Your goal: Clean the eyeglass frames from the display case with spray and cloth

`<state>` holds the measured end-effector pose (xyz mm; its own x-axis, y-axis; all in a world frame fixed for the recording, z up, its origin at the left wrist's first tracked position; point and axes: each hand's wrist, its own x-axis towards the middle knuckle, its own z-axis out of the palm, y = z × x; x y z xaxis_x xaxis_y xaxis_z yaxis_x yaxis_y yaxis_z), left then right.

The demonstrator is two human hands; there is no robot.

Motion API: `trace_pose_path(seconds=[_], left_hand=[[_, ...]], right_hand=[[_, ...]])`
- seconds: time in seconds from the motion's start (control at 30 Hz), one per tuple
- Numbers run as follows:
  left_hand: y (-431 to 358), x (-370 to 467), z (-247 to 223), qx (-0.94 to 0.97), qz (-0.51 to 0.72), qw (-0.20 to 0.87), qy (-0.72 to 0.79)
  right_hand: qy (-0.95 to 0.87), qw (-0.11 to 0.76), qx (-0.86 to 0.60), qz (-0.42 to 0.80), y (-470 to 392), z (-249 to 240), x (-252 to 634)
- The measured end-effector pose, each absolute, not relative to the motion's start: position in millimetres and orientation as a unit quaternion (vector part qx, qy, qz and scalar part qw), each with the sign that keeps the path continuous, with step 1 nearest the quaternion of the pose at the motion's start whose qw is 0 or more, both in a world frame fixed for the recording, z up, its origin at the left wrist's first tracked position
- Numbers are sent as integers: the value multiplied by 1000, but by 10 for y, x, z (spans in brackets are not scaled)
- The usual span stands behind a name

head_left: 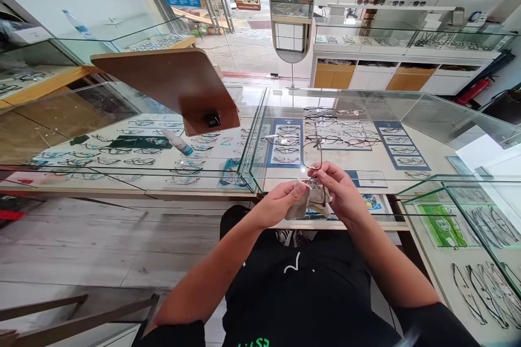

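A pair of eyeglasses (312, 154) is held up in front of the person, above the near edge of the glass-topped surface (280, 96), with one round, thin rim standing clear of the hands while the other lens is mostly hidden by fingers and cloth. The right hand (344, 192) has its thumb and fingers clamped on the thin frame, though exactly which part they pinch is hard to make out. The left hand (283, 200) has its thumb and fingers closed on a pale cloth (300, 209), bunched against the eyeglasses; its printed characters are partly folded away and too small to read. Behind the hands, rows of spectacles lie inside the case under glass, blurred by reflections, some next to a dark blue display card (285, 158) whose lettering is illegible. To the left, a small white-and-blue bottle (178, 142) lies tilted, near a brown panel (175, 76) whose other face is turned away. At lower right, a green packet (443, 226) shows through glass, and more frames are cut off by the picture's edge.
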<state>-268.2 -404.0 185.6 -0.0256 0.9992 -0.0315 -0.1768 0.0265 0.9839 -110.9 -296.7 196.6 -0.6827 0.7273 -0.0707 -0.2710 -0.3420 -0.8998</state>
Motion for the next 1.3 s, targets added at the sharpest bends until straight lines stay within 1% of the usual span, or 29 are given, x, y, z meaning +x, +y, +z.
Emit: trace_pose_path(seconds=[0.2, 0.3, 0.37, 0.6, 0.7, 0.8, 0.87, 0.93, 1.03, 1.1, 1.17, 1.3], left_hand=[[-3985, -2580, 1756, 348, 613, 566, 429], [-3999, -2557, 1760, 339, 603, 595, 410], [-4005, -2527, 1762, 344, 601, 595, 409], [-3903, -2439, 1691, 345, 675, 457, 465], [-3912, -2513, 1699, 363, 660, 453, 477], [-3951, -2552, 1720, 377, 631, 496, 462], [-3957, -2517, 1713, 369, 635, 504, 454], [-3936, -2451, 1685, 353, 659, 475, 465], [-3889, -2392, 1643, 339, 690, 400, 499], [-3880, -2423, 1642, 341, 694, 376, 511], [-3898, -2503, 1668, 361, 678, 402, 498], [-3956, -2622, 1720, 419, 607, 522, 428]], right_hand=[[-465, 321, -217, 796, -3005, 1910, -1169], [-457, 332, -219, 796, -3001, 1874, -1189], [-458, 340, -224, 790, -3013, 1851, -1211], [-455, 362, -221, 783, -3117, 1813, -1328], [-446, 369, -224, 784, -3102, 1827, -1329], [-435, 385, -235, 780, -3089, 1823, -1328], [-426, 394, -235, 779, -3109, 1800, -1346], [-424, 405, -228, 777, -3146, 1767, -1377], [-430, 412, -206, 776, -3188, 1737, -1412], [-438, 411, -198, 775, -3182, 1743, -1411], [-439, 415, -202, 771, -3153, 1765, -1392], [-427, 426, -218, 767, -3120, 1807, -1364]])
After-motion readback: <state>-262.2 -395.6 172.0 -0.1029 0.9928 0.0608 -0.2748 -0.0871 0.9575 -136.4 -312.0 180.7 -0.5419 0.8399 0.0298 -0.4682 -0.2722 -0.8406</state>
